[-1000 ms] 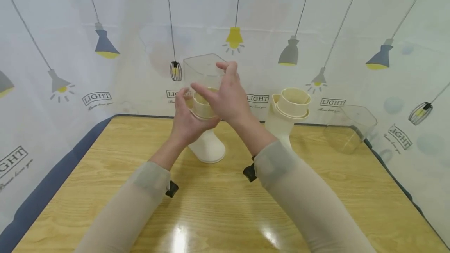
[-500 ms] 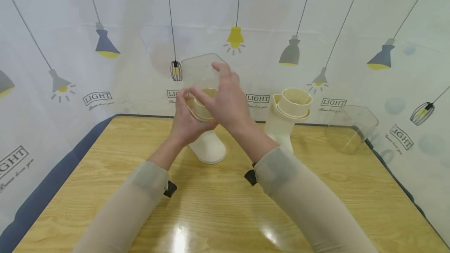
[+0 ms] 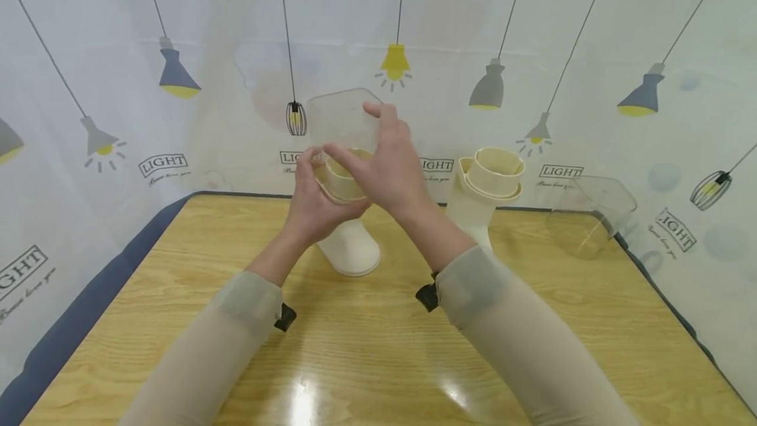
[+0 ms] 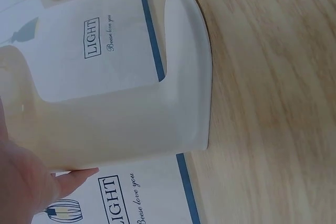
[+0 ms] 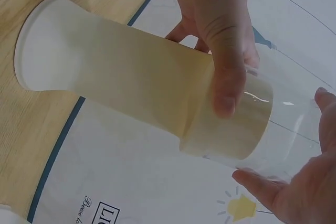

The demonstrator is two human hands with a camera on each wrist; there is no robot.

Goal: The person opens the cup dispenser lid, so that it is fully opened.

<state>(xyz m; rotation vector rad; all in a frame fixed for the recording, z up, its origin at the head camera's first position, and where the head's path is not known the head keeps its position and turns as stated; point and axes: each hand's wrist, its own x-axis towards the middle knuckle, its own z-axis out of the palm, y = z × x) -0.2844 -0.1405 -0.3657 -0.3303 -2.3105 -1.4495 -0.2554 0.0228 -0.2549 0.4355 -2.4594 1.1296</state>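
A cream plastic stand (image 3: 351,248) with a flared foot and a round collar stands upright on the table. Around its top, just below the collar, my left hand (image 3: 319,206) grips it, with the thumb laid across the collar in the right wrist view. A clear plastic container (image 3: 340,114) sits over the collar, its lower edge close around the ring. My right hand (image 3: 393,163) holds this container from the right, thumb and fingers spread along its wall. In the left wrist view the stand's foot (image 4: 189,72) rests on the wood.
A second cream stand (image 3: 493,176) of the same shape is at the right rear, its collar facing up. Another clear container (image 3: 585,222) stands farther right near the table's back corner. A curtain (image 3: 236,104) printed with lamps hangs behind the wooden table (image 3: 355,360).
My right hand and the clear container have shifted slightly left and then back right over the collar. My left hand stays around the stand, which has not moved.
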